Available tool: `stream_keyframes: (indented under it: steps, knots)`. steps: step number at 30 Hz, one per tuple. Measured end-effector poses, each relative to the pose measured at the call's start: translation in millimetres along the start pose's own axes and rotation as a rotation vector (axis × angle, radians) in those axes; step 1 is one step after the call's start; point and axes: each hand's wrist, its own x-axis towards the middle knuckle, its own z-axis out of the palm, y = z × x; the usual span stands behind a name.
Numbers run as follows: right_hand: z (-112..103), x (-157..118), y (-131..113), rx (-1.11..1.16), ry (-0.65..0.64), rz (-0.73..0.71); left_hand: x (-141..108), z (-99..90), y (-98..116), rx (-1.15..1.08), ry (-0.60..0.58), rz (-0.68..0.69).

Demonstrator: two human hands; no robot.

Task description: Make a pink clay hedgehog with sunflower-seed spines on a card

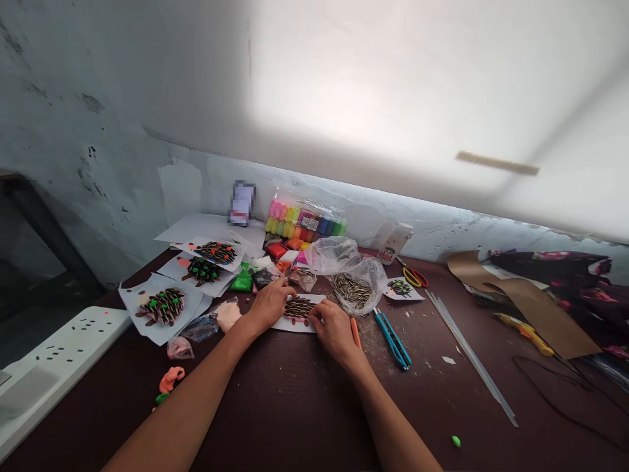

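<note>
A white paper card (314, 300) lies on the brown table, bearing a hedgehog figure (299, 308) of dark striped seeds with a pinkish edge below. My left hand (271, 303) rests at the card's left side, its fingers bent and closed on the edge near the seeds. At the right side is my right hand (335, 326), its fingertips pinched together by the figure; anything between them is too small to make out. Beyond my right hand, a clear plastic bag (376, 278) holds loose striped seeds (352, 292).
Finished-looking hedgehog cards (162, 307) lie at left beside a white power strip (61, 357). Behind are coloured clay packs (307, 221), a phone (242, 203) and a bottle (394, 244). To the right lie a blue utility knife (392, 339), scissors (415, 276), glue sticks (472, 357) and a yellow glue gun (525, 333).
</note>
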Motion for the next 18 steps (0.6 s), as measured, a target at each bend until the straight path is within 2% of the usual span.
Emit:
stream_keyframes:
  steps: [8,12,18]
  knots:
    - [-7.1,3.5,4.7,0.064,0.012,0.033,-0.5,-1.8,1.3,0.0,0.003,-0.006]
    - [-16.8,8.2,23.8,0.034,0.135,0.125,-0.4,-2.3,1.5,-0.019,0.003,-0.01]
    - [-28.2,8.9,60.3,-0.222,0.24,0.302,0.0,0.0,-0.1,-0.022,0.002,-0.011]
